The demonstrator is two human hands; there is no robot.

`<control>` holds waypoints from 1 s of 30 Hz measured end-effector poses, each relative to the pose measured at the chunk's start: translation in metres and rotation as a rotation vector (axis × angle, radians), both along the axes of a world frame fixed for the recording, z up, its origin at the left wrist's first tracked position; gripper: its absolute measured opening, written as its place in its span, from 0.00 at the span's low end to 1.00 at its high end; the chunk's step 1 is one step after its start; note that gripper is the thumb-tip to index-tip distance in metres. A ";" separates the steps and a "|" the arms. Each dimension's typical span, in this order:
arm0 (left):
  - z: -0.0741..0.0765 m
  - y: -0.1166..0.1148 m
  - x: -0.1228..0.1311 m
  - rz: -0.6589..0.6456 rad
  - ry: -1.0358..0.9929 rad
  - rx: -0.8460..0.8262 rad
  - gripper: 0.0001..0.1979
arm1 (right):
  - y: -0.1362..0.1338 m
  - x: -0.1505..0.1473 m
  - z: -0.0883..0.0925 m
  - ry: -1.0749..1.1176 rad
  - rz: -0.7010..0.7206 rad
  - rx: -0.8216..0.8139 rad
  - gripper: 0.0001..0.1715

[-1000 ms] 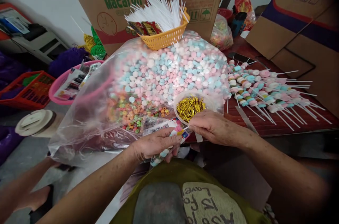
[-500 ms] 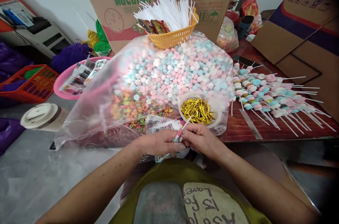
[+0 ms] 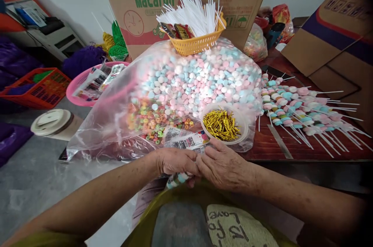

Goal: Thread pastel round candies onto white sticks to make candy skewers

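Left hand point(image 3: 175, 161) and right hand point(image 3: 225, 167) pinch one candy skewer point(image 3: 178, 179), which tilts down toward the lap. Gold twist ties point(image 3: 222, 124) lie just beyond the right hand.

Yellow basket point(image 3: 201, 46) of white sticks point(image 3: 192, 13) at 12 o'clock; candy bag point(image 3: 198, 79) beneath; finished skewers point(image 3: 297, 106) on the counter point(image 3: 271, 149) at 3 o'clock.

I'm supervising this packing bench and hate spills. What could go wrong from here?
The candy skewer, pinched between left hand and right hand over the lap, could slip and drop. The bowl of gold ties sits close to the right hand's knuckles; a nudge might tip it. The yellow basket, seemingly perched on the soft candy bag, could slide off.
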State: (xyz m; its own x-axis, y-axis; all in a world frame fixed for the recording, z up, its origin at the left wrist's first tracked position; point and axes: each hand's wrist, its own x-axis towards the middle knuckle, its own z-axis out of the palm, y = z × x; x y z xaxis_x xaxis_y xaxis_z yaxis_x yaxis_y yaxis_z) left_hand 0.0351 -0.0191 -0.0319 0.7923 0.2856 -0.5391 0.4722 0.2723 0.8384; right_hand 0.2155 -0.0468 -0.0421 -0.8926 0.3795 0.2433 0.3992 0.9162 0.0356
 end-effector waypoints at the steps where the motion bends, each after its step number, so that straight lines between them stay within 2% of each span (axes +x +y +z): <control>1: 0.000 -0.002 -0.002 0.013 0.085 0.190 0.05 | -0.001 -0.003 -0.002 0.006 -0.100 -0.182 0.13; 4: -0.007 -0.016 -0.011 0.016 0.296 1.021 0.04 | -0.006 -0.015 -0.007 0.088 -0.384 -0.767 0.11; 6: -0.016 -0.027 -0.019 0.030 0.234 1.529 0.05 | -0.009 -0.021 -0.008 0.190 -0.491 -1.177 0.13; 8: -0.026 -0.036 -0.025 0.086 0.048 1.833 0.06 | -0.007 -0.021 -0.004 0.249 -0.557 -1.488 0.15; 9: -0.031 -0.037 -0.027 0.153 -0.028 1.887 0.07 | -0.002 -0.017 0.000 0.261 -0.578 -1.567 0.15; 10: -0.035 -0.038 -0.027 0.240 -0.073 1.865 0.07 | 0.006 -0.011 0.004 0.270 -0.589 -1.570 0.15; 12: -0.041 -0.034 -0.024 0.488 -0.095 1.628 0.07 | 0.028 0.003 0.013 0.303 -0.663 -1.385 0.15; 13: -0.043 -0.030 -0.021 0.640 -0.093 1.448 0.07 | 0.041 0.010 0.015 0.314 -0.742 -1.213 0.15; 14: -0.045 -0.027 -0.017 0.796 -0.091 1.252 0.07 | 0.054 0.016 0.015 0.276 -0.831 -0.955 0.15; 15: -0.046 -0.023 -0.012 0.941 -0.094 1.054 0.06 | 0.066 0.019 0.013 0.184 -0.884 -0.766 0.14; 17: -0.046 -0.019 -0.003 1.166 -0.105 0.696 0.04 | 0.084 0.021 0.002 0.068 -0.933 -0.633 0.13; 18: -0.045 -0.017 0.001 1.234 -0.110 0.542 0.03 | 0.090 0.020 -0.006 0.035 -0.939 -0.643 0.12; 21: -0.038 -0.015 0.006 1.338 -0.130 0.213 0.07 | 0.099 0.021 -0.022 0.033 -0.922 -0.665 0.09; 23: -0.033 -0.014 0.007 1.380 -0.125 0.070 0.10 | 0.099 0.028 -0.022 0.076 -0.888 -0.642 0.11; 27: -0.027 -0.004 0.015 1.419 -0.127 -0.118 0.13 | 0.083 0.042 -0.001 0.249 -0.842 -0.518 0.14; 30: -0.024 0.005 0.028 1.380 -0.175 -0.130 0.14 | 0.059 0.032 0.013 0.516 -0.669 -0.551 0.16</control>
State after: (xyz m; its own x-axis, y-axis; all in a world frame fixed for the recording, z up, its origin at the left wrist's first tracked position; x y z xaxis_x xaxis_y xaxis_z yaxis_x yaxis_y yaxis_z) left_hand 0.0630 -0.0140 -0.0556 -0.0245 0.8374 -0.5461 -0.3446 0.5057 0.7909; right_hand 0.2477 0.0124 -0.0294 -0.2904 0.9398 0.1802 0.6841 0.3355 -0.6476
